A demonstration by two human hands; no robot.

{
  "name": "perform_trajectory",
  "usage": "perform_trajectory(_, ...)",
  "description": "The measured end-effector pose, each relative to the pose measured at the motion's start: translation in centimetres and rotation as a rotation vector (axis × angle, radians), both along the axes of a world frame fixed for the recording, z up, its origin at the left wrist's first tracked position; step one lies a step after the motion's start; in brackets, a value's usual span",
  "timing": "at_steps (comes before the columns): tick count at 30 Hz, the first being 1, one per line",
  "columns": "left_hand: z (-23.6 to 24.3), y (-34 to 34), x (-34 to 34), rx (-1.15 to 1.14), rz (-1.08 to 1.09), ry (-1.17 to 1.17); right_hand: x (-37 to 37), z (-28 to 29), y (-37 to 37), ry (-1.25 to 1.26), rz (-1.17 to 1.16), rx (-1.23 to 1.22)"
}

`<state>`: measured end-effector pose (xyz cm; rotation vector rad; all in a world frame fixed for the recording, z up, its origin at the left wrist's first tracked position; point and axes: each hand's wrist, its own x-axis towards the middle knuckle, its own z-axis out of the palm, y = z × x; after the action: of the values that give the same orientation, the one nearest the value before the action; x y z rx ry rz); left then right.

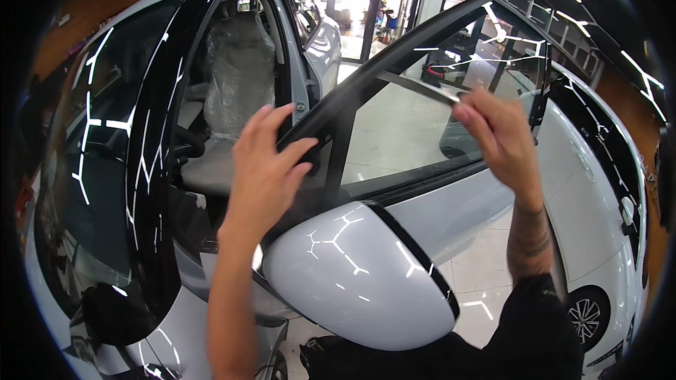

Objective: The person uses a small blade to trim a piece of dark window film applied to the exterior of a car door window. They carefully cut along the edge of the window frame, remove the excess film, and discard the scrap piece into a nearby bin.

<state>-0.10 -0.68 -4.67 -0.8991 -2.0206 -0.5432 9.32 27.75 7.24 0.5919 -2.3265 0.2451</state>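
A light grey-blue car door (451, 214) stands open in front of me, with its window glass (408, 130) raised inside a black frame. My right hand (501, 137) is closed on the end of a long, thin, dark strip with a pale edge (421, 89), which slants across the glass to the frame; its exact kind cannot be made out. By the front edge of the window frame, my left hand (262, 169) has its fingers spread and holds nothing; whether its fingertips touch the frame is unclear. Below both hands is the door mirror (352, 278), in a glossy grey-blue cover.
Inside the car, a plastic-covered seat (239, 70) shows behind the dark windscreen pillar (151, 141). A white car (588, 197) is parked close on the right. Glass doors (352, 14) stand at the back. Light tiles (479, 267) cover the floor.
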Motion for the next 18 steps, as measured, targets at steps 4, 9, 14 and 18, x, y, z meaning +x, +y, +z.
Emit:
perform_trajectory(4,2.1,4.0,-0.5,-0.16,0.111,0.162,2.0,-7.5,5.0,0.018,0.006,-0.503)
perform_trajectory(9,2.0,3.4,0.1,-0.135,0.11,0.021,5.2,-16.1,11.2,-0.155,-0.042,-0.82)
perform_trajectory(14,2.5,3.4,0.4,-0.22,0.128,-0.003,5.9,-18.7,14.6,-0.27,0.027,-1.022)
perform_trajectory(18,3.8,3.0,1.8,-0.259,0.064,-0.177,4.5,-19.7,14.4,-0.314,0.225,-1.245)
